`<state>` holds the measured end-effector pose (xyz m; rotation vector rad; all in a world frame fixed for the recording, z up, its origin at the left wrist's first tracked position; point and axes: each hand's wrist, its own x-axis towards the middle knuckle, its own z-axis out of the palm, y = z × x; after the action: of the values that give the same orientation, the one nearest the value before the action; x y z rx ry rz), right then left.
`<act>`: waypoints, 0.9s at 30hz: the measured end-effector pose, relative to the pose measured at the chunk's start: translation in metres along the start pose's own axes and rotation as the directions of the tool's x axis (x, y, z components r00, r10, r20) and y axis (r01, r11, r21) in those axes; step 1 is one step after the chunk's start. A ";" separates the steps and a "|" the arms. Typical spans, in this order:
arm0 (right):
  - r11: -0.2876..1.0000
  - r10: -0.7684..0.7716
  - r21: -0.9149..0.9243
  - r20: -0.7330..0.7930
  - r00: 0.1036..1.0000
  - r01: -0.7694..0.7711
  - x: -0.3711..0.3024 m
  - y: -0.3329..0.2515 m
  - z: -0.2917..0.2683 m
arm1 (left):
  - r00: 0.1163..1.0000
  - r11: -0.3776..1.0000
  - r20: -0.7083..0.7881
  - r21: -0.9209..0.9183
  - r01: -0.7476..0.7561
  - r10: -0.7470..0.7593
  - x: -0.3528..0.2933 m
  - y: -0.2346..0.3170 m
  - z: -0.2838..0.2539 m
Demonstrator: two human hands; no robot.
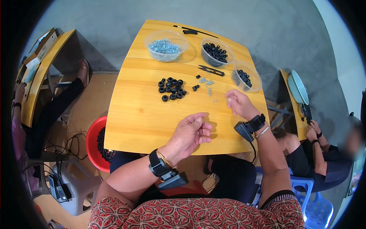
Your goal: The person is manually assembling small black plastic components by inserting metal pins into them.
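Note:
My left hand [190,133] hovers over the table's near edge, palm turned inward. Its fingers are loosely curled and apart, with nothing visible in them. Farther right, my right hand [241,105] is over the tabletop, fingers partly bent and apart, and it seems to hold nothing. Just beyond it lie small clear-silvery pieces [206,81], too small to name, and a few loose black parts [196,87]. A cluster of several round black knob-like parts [173,90] sits left of these. Black thread snips [211,70] lie behind the small pieces.
On the wooden table [133,122] stand a tub of bluish shiny pieces [164,46] and two tubs of black parts [215,52] [244,76]. A black-handled tool [190,32] and thin rod [198,32] lie behind. A red basin [91,143] is below left. People sit at both sides.

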<state>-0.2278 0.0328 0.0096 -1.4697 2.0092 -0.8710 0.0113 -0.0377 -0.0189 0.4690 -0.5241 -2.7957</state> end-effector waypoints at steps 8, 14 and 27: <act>0.962 0.060 0.270 -0.058 0.997 -0.042 -0.011 0.007 0.013 | 1.000 1.000 -0.004 0.005 -0.024 0.024 0.001 0.000 0.000; 0.988 -0.093 -0.128 -0.020 0.995 0.090 -0.011 -0.018 0.029 | 0.999 1.000 0.037 -0.029 -0.001 0.002 -0.004 0.003 0.005; 0.989 -0.078 -0.129 -0.069 0.995 0.068 -0.023 -0.041 0.035 | 0.933 0.967 0.360 -0.249 0.061 0.033 -0.012 0.013 0.010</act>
<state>-0.1701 0.0394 0.0166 -1.6112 2.1101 -0.8528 0.0209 -0.0431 -0.0018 -0.1021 -0.2177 -2.9182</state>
